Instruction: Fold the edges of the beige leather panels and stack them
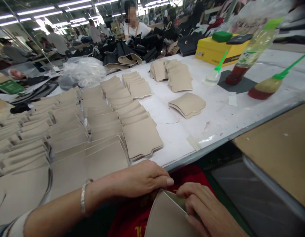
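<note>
Beige, curved-edged, leather-like panel (164, 217): below left hand (146, 177), over gold-marked red cloth (192, 171). Right hand (204, 207): partly closed, curled onto panel's right edge. Left hand: loosely curled by top corner; cannot tell whether gripping. Best handled lightly, edge uncreased.

L forearm (61, 205) slanting up from lower-L corner twd ctr, L wrist (111, 185) lying approx. straight. L hand (142, 179) facing back up, L thumb (164, 181) pointing R w/ nail showing; other L fingers mostly hiding, pose unclear. R hand (205, 205) angling in from lower R, back up, R fingers (193, 201) bending twd L hand & gripping; R thumb not showing clearly. Hands sitting close, apart.
</note>
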Tool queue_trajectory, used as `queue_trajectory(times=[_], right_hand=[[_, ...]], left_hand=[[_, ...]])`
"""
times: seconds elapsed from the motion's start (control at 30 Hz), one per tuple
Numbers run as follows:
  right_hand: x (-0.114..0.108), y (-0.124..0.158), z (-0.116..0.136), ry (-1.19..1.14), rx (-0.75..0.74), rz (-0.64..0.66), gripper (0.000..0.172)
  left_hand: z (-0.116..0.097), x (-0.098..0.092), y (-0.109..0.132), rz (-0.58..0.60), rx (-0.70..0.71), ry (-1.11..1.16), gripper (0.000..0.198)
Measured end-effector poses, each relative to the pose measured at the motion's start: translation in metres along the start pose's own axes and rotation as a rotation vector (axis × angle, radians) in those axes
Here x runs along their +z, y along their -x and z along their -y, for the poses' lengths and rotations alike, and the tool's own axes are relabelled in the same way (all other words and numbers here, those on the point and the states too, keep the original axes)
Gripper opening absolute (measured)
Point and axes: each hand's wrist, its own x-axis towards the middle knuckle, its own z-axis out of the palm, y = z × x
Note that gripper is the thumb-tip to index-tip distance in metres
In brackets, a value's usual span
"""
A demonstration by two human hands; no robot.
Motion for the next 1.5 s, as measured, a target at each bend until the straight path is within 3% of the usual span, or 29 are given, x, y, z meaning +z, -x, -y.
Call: queue_trajectory(times=[0.2, 0.43, 1.0, 1.27, 1.4, 1.5], right_hand=[[0.001, -0.007, 0.008, -0.110, 0.099, 0.061, 0.021], [0.006, -0.011, 0.009, -0.123, 0.140, 0.150, 0.022], [0.007, -0.008, 0.003, -0.141, 0.111, 0.215, 0.021], [0.008, -0.001, 0.001, -0.253, 0.161, 0.170, 0.017], [0.001, 0.007, -0.002, -0.344, 0.280, 0.189, 0.015], [-0.004, 0.008, -0.006, -0.330, 0.241, 0.227, 0.013]], left_hand=[[-0.002, 0.011, 0.015, -0.024, 0.019, -0.307, 0.014], [0.010, 0.022, 0.011, -0.059, -0.059, -0.221, 0.016], [0.010, 0.031, 0.006, -0.027, 0.003, -0.355, 0.014], [0.007, 0.049, -0.007, -0.065, -0.011, -0.186, 0.013], [0.008, 0.048, -0.006, -0.053, 0.017, -0.089, 0.015], [0.007, 0.046, -0.005, -0.053, 0.010, -0.066, 0.017]])
